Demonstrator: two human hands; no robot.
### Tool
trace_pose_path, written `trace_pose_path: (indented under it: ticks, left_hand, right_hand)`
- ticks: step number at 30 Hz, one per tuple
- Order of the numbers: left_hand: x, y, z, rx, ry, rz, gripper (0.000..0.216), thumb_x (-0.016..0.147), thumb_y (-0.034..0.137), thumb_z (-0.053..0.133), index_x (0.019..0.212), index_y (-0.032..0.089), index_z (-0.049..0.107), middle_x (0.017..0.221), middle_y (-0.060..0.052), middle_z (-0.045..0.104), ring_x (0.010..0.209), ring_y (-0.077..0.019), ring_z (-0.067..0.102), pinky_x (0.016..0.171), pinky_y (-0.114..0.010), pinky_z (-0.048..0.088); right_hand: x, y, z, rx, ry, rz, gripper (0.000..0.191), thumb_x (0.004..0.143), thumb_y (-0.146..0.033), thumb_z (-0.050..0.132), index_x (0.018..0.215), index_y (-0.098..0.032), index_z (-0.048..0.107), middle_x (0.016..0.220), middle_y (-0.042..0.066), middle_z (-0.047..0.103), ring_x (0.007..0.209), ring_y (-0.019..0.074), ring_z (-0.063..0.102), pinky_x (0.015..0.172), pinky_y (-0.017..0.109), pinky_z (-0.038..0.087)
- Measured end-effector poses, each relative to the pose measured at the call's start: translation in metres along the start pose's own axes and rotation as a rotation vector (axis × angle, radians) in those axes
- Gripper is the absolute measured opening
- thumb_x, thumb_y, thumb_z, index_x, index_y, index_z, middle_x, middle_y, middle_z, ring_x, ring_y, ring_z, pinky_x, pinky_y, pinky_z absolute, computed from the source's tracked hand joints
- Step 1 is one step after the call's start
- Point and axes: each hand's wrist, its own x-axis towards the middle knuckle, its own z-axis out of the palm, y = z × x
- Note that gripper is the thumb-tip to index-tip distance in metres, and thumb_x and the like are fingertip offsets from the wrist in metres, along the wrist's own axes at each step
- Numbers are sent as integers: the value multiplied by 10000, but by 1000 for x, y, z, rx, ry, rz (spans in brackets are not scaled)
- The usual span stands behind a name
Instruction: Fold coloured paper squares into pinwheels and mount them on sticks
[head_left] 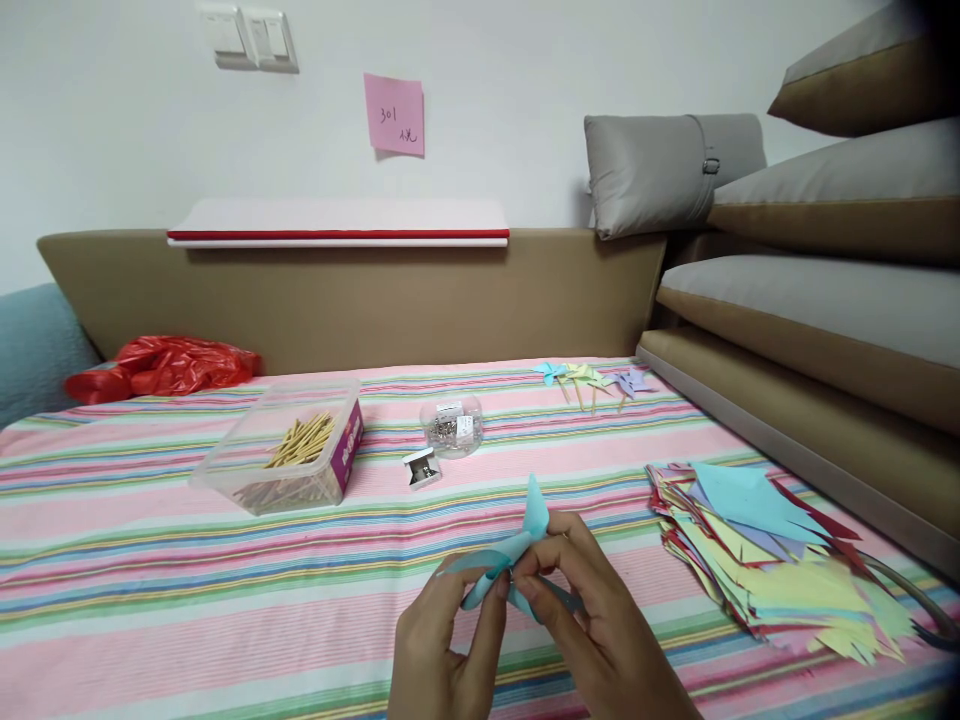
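Light blue paper, folded into a pinwheel (516, 548), is held up between both hands above the striped cloth. My left hand (450, 630) pinches its folds near the centre with thumb and fingers. From the other side, my right hand (592, 600) has its fingertips closed at that same centre. A tiny shiny spot shows between the fingertips; I cannot make out what it is. One pointed blade stands up above the right fingers, and parts of the other blades are hidden by the hands.
A clear box (346, 445) of wooden sticks (300, 440) stands left. Beyond the hands are a small open box (422, 468) and a round clear container (480, 432) of small metal pieces. Finished pinwheels (587, 376) lie farther back. Cut paper (757, 560) and scissors (934, 635) lie right.
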Motion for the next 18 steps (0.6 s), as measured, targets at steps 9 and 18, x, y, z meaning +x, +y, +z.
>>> trace_pose_path:
  ticks: [9,18]
  left_hand:
    - [0,1,0,21,35,13,99,890,282,643,906,269,740,772,5,723,659,-175,598,629,-250,457]
    - [-2,-1,1,18,66,22,99,889,274,651,928,271,742,763,3,720,658,-174,598,620,-256,440]
  right_hand:
    - [0,-6,0,-48,70,-20,210,993,-345,486,860,-252,619,934,36,533,889,200,569,781,298,495]
    - [-3,-1,8,-5,152,-94,118,972,-259,530,906,-258,628,943,23,597,870,169,601,754,254,487]
